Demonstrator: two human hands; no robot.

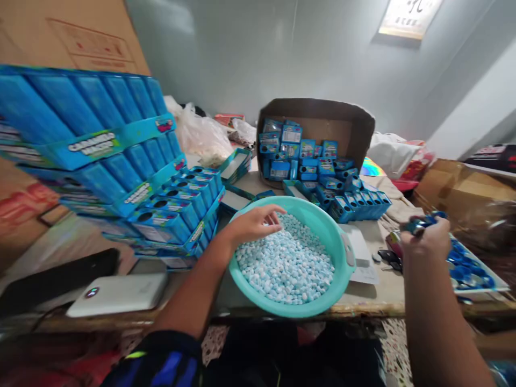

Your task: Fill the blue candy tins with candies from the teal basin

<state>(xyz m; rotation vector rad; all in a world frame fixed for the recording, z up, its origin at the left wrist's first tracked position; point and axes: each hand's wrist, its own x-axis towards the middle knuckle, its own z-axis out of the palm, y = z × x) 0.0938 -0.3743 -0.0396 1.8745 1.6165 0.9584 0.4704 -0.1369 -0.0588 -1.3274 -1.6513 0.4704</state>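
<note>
Pale blue and white tablets (288, 269) fill the lower part of a round turquoise basin (324, 226), and the left hand (256, 221) reaches in over its left rim. Its fingers are bent and slightly spread, with nothing visible between them; whether they touch the tablets, I cannot tell. To the right of the basin, the right hand (430, 236) is raised, its fingers curled around small shiny blue pieces (418, 224), too blurred to make out.

Just right of the basin lies a white card (365, 275), then a bunch of keys (389, 258). Farther right of it, a white tray (497, 285) holds blue round caps (470, 269). Just behind the basin's right side stands a row of small blue boxes (358, 207) with round openings; directly behind the basin, an open cardboard carton (346, 126) holds more of them in a jumble. Left of the basin rise stacked blue display trays (133, 142) packed with boxes, and nearer the front, a white power bank (121, 294). Behind the basin to its left sits a translucent plastic bag (203, 131). The basin rests at the front edge of the table (387, 293).
</note>
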